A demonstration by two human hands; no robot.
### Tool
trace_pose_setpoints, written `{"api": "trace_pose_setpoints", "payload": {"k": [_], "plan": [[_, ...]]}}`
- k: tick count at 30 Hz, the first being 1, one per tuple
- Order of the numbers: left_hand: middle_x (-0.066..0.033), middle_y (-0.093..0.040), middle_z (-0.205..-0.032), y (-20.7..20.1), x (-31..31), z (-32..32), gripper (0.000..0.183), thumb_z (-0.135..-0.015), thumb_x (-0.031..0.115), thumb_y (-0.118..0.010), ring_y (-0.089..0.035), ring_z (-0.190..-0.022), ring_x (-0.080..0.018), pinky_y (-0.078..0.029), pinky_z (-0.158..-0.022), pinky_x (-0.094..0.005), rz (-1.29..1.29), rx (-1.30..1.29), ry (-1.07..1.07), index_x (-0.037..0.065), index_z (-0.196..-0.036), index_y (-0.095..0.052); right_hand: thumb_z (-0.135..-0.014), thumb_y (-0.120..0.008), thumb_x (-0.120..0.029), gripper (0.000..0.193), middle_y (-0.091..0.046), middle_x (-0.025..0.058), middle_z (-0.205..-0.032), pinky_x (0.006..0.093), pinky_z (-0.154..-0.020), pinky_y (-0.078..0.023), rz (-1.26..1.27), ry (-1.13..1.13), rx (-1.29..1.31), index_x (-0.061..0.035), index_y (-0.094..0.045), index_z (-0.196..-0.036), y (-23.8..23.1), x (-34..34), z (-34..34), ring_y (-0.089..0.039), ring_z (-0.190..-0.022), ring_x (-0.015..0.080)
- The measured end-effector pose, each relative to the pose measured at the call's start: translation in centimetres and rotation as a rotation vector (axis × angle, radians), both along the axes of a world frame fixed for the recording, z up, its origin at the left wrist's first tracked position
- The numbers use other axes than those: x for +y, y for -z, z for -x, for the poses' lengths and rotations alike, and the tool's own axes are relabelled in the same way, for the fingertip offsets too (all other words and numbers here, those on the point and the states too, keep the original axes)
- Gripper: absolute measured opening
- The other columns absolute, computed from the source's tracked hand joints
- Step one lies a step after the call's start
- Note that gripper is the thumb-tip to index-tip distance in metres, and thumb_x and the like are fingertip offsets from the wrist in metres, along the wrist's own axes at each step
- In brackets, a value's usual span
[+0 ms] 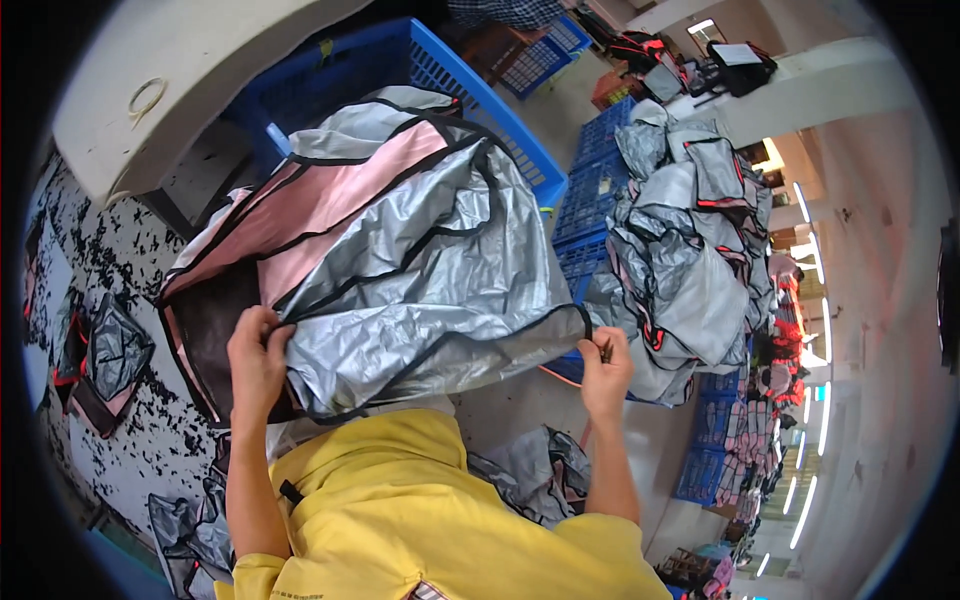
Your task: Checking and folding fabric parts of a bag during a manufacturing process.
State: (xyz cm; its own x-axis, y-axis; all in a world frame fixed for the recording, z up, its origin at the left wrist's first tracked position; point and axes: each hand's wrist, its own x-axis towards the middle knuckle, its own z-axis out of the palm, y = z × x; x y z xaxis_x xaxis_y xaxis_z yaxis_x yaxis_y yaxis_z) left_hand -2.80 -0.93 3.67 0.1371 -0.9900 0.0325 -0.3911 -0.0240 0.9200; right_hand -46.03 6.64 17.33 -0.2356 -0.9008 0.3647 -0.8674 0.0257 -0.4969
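Observation:
A large sewn bag piece (430,270) of crinkled silver lining, with pink panels and black binding, is spread in front of my body. My left hand (258,355) pinches it at the near left, next to a dark brown panel. At the right, my right hand (606,370) is closed at a black-bound corner, pulling the near edge fairly straight between both hands. A small dark object shows among the right fingers, too small to name. The far part of the bag piece lies against a blue plastic crate (480,85).
A pale tabletop (210,60) curves across the upper left. Black scraps litter the floor (130,240) at left, beside more silver pieces (118,345). To the right, silver pieces (690,240) are heaped on blue crates (590,200). Another silver piece (540,470) lies below my right forearm.

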Motion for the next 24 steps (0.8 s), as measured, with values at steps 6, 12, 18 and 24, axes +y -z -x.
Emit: {"api": "trace_pose_setpoints", "payload": {"k": [6, 12, 18, 24], "plan": [[-0.0138, -0.059, -0.09, 0.5, 0.2, -0.1, 0.018, -0.086, -0.005, -0.074, -0.057, -0.078, -0.0299, -0.048, -0.073, -0.0366, 0.06, -0.039, -0.039, -0.002, -0.096, -0.059, -0.094, -0.081, -0.014, 0.023, -0.058, -0.0014, -0.089, 0.0233, -0.073, -0.044, -0.08, 0.138, -0.351, 0.0, -0.063, -0.098, 3.4, 1.7, 1.4, -0.051, -0.079, 0.0082], [-0.0145, -0.065, -0.101, -9.9, 1.7, 3.5, 0.031, -0.083, 0.022, -0.083, -0.062, -0.1, -0.0362, -0.05, -0.087, -0.0447, 0.575, -0.171, 0.278, 0.001, -0.101, -0.068, -0.093, -0.077, -0.006, 0.014, -0.058, -0.005, -0.083, 0.0221, -0.068, -0.043, -0.069, 0.139, -0.351, -0.0012, -0.064, -0.097, 2.9, 2.0, 1.0, -0.049, -0.074, 0.005], [-0.0124, -0.071, -0.095, -6.8, 1.0, 6.8, 0.024, -0.085, 0.018, -0.083, -0.068, -0.091, -0.0321, -0.052, -0.079, -0.0418, 0.226, -0.094, 0.406, 0.004, -0.1, -0.072, -0.098, -0.073, -0.013, 0.021, -0.052, -0.0084, -0.074, 0.0218, -0.054, -0.031, -0.132, 0.143, -0.387, -0.0073, -0.059, -0.084, 2.1, 1.6, 0.2, -0.043, -0.064, -0.0002], [-0.0171, -0.075, -0.088, -5.5, 0.6, 6.9, 0.017, -0.091, 0.011, -0.076, -0.072, -0.077, -0.0349, -0.054, -0.07, -0.0416, -0.187, 0.1, 0.434, 0.002, -0.104, -0.07, -0.094, -0.071, -0.011, 0.025, -0.05, -0.0033, -0.072, 0.0274, -0.062, -0.038, -0.157, 0.123, -0.393, -0.0032, -0.053, -0.08, 1.9, 0.6, -0.9, -0.043, -0.068, 0.0068]]}}
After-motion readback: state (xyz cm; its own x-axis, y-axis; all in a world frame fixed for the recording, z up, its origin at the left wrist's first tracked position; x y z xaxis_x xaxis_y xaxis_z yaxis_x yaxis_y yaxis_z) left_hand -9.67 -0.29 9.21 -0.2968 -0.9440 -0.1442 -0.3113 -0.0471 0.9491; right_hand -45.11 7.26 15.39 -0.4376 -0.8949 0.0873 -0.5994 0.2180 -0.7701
